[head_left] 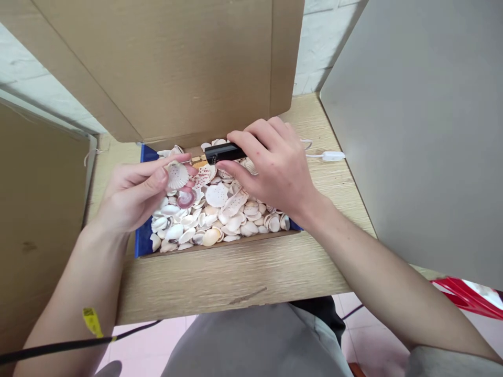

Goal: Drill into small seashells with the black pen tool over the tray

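My left hand (135,191) pinches a white, ribbed seashell (178,176) that has small dark holes in it. Closed around a black handheld drill (225,153) is my right hand (277,167); the drill's brass-coloured chuck (198,159) points left, and its thin bit reaches the top of the shell. Both hands are over a shallow box with blue ends (144,230), full of pale shells (188,222). Another white shell with dark holes (216,195) and a purplish shell (186,198) lie on the pile.
The box rests on a wooden table (236,277). Behind it stands a large cardboard panel (176,63). A grey panel (424,131) is at the right, a brown one (39,220) at the left. A white cable connector (332,156) lies right of the box. A black cable (58,346) crosses at lower left.
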The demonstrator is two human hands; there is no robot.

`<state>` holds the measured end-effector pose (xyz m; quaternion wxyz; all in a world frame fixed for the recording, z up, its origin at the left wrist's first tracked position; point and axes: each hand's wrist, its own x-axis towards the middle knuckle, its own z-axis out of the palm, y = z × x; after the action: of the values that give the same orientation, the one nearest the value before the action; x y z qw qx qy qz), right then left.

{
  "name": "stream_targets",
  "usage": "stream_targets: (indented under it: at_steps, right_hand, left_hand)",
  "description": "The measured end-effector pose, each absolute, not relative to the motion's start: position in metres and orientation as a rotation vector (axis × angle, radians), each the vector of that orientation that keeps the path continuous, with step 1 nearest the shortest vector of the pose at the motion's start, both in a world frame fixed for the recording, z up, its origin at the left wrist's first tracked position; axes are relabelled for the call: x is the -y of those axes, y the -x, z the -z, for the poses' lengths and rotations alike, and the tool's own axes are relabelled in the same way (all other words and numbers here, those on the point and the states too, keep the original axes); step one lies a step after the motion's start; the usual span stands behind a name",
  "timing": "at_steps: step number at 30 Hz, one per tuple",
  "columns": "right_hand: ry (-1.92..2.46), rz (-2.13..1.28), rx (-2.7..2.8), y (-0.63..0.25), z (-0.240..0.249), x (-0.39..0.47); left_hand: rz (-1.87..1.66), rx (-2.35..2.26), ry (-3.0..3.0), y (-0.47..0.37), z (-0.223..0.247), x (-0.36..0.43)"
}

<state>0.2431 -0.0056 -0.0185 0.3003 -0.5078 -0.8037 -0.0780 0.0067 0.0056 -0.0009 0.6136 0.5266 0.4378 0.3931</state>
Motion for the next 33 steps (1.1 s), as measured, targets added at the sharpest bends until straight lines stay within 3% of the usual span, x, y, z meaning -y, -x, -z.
stream_targets:
  at_steps: [33]
  right_hand:
    - [1.23, 0.251, 2.025, -0.239, 0.022, 0.006]
  left_hand:
    - [-0.886, -0.946, -1.279, 0.002, 0.006, -0.007]
